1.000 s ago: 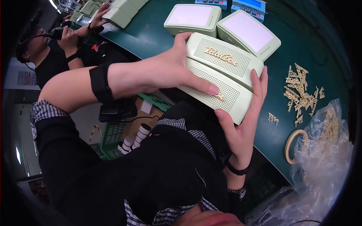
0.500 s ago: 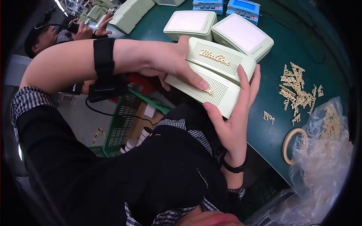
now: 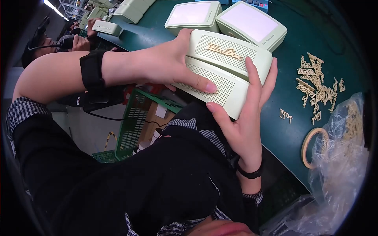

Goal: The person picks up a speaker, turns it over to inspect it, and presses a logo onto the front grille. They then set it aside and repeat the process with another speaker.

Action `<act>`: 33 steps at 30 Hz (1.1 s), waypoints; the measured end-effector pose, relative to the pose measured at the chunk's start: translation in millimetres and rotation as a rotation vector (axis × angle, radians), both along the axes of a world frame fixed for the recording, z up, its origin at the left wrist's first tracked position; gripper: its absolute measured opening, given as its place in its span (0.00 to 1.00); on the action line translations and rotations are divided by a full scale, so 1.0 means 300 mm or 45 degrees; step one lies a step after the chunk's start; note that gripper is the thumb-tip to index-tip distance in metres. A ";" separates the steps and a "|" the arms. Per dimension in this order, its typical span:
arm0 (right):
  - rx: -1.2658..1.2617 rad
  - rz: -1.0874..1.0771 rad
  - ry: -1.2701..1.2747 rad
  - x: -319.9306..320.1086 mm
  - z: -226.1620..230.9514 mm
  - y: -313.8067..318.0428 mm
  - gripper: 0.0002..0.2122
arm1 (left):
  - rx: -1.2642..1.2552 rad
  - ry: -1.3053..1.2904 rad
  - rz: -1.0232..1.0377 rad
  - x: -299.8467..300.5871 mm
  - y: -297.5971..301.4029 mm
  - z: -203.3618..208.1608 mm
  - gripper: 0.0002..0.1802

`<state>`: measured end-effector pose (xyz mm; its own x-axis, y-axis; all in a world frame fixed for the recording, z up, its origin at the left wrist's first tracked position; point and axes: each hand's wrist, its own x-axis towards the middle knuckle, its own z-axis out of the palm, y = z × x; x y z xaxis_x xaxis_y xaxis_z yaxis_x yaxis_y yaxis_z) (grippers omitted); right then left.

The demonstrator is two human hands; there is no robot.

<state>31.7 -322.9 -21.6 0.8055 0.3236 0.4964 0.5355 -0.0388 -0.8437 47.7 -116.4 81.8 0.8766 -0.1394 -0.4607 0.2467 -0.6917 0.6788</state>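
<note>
Two pale green boxes with perforated faces lie side by side between my hands, above the bench edge nearest me. The far box (image 3: pixel 248 49) bears a cream script-lettering piece (image 3: pixel 226 52) across its holes. My left hand (image 3: pixel 173 59) grips both boxes at their left ends, its thumb pressed flat on the near box (image 3: pixel 226 84). No lettering shows on that near box; what lies under the thumb is hidden. My right hand (image 3: pixel 248 118) holds the right ends, fingers over the far box and thumb at the near box's front edge.
Loose lettering pieces (image 3: pixel 315 86) lie on the green bench at right, beside a tape roll (image 3: pixel 305 147) and a clear plastic bag (image 3: pixel 334 169). Two more boxes with pale panels (image 3: pixel 252 21) stand behind. A green crate (image 3: pixel 132 118) is below left. Another person (image 3: pixel 47 45) works at far left.
My left thumb has shifted slightly left on the near box; the bit of lettering beside it no longer shows. The view has shifted a little. The other person's hand is now at a pale box.
</note>
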 end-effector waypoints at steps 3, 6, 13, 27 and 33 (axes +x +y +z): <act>0.016 0.015 0.019 -0.010 -0.001 -0.006 0.41 | -0.020 -0.015 -0.031 -0.003 0.002 -0.010 0.70; 0.021 0.004 -0.017 -0.006 -0.001 -0.002 0.42 | 0.017 0.065 -0.020 0.008 0.022 0.005 0.69; 0.026 -0.002 0.004 0.002 -0.005 0.003 0.42 | -0.189 0.135 -0.017 0.012 0.045 0.002 0.69; 0.038 -0.020 0.009 -0.009 0.010 -0.001 0.42 | -0.062 0.116 0.079 0.016 0.022 -0.034 0.72; -0.104 -0.016 -0.049 0.004 0.028 0.001 0.43 | 0.047 -0.015 0.121 -0.002 -0.004 -0.017 0.63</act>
